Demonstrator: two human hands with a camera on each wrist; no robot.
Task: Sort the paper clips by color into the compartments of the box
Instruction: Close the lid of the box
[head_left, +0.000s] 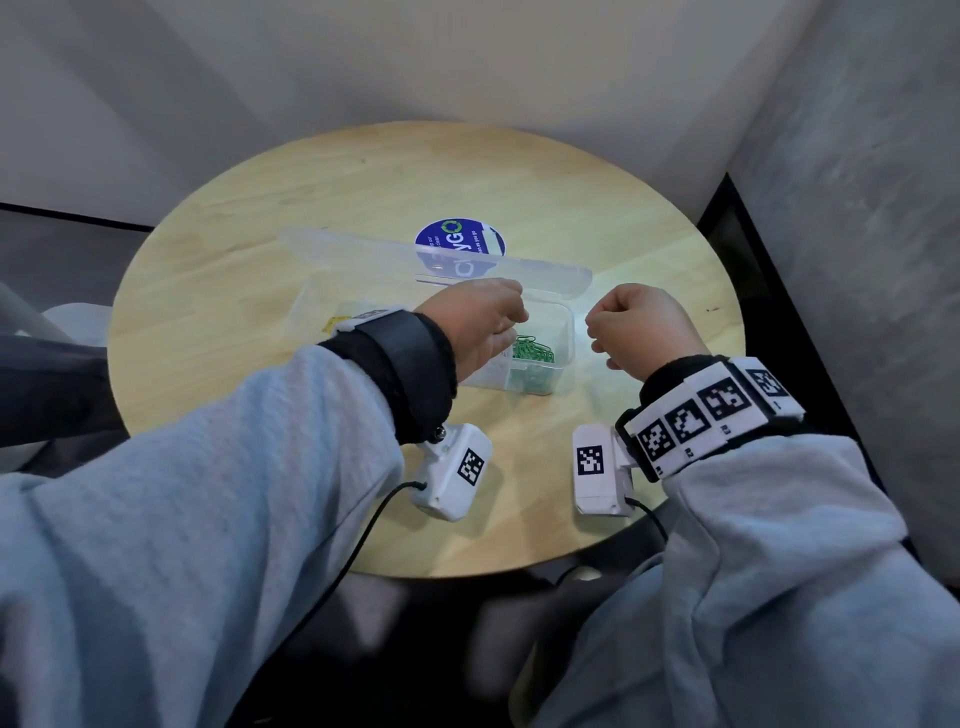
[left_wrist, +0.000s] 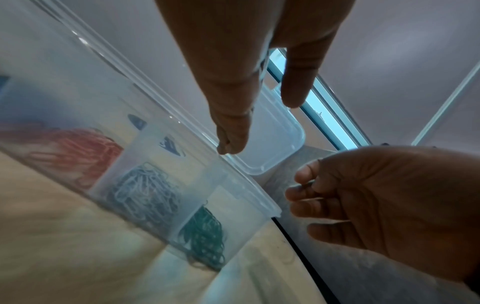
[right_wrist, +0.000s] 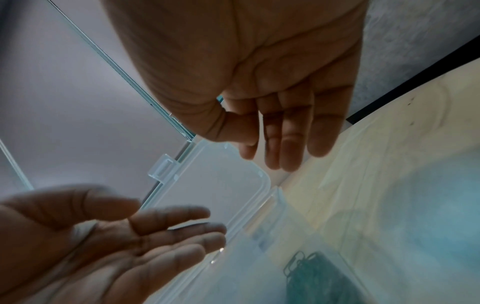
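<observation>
A clear plastic box stands on the round wooden table, its lid swung back. Green clips fill its right-hand compartment. The left wrist view shows red clips, bluish clips and green clips in adjoining compartments. My left hand hovers over the box beside the green clips, fingers relaxed, palm bare. My right hand hangs just right of the box, fingers loosely curled, and holds nothing.
A round blue sticker lies on the table behind the lid. A small yellow patch shows at the box's left end. A grey wall rises close on the right. The table's near edge runs below my wrists.
</observation>
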